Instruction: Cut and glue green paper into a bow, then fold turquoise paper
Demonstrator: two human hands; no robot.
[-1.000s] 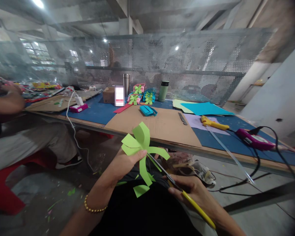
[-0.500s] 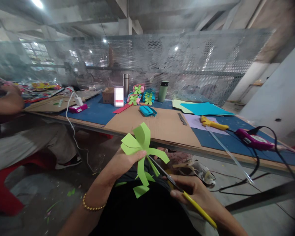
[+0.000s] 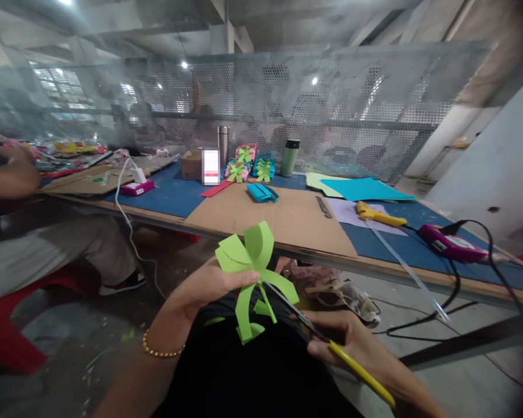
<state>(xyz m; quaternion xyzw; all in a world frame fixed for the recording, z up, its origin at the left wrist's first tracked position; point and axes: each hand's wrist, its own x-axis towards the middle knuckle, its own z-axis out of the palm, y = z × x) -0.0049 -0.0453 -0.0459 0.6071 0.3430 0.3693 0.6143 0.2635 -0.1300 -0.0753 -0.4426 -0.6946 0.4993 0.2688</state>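
My left hand [image 3: 209, 284] pinches a lime-green paper bow [image 3: 248, 255] by its centre, holding it up over my lap. Its curled strips hang down to about the level of my knees. My right hand [image 3: 346, 339] grips yellow-handled scissors [image 3: 331, 345]; their dark blades point up-left and reach in among the bow's lower strips. A gold bead bracelet [image 3: 161, 350] circles my left wrist.
A blue-topped table [image 3: 169, 197] with a cardboard sheet [image 3: 287, 223] stands ahead. On it lie a teal paper piece [image 3: 261, 193], finished bows [image 3: 248, 165], two flasks [image 3: 289, 158], a yellow knife [image 3: 377, 215], a purple glue gun [image 3: 451, 247] and teal sheets [image 3: 361, 190]. Another person's arm [image 3: 9, 177] is at the left.
The scissor blades have slid further into the bow's lower strips. The bow turned slightly in my left hand and sits a little lower; my right hand shifted a bit down and right.
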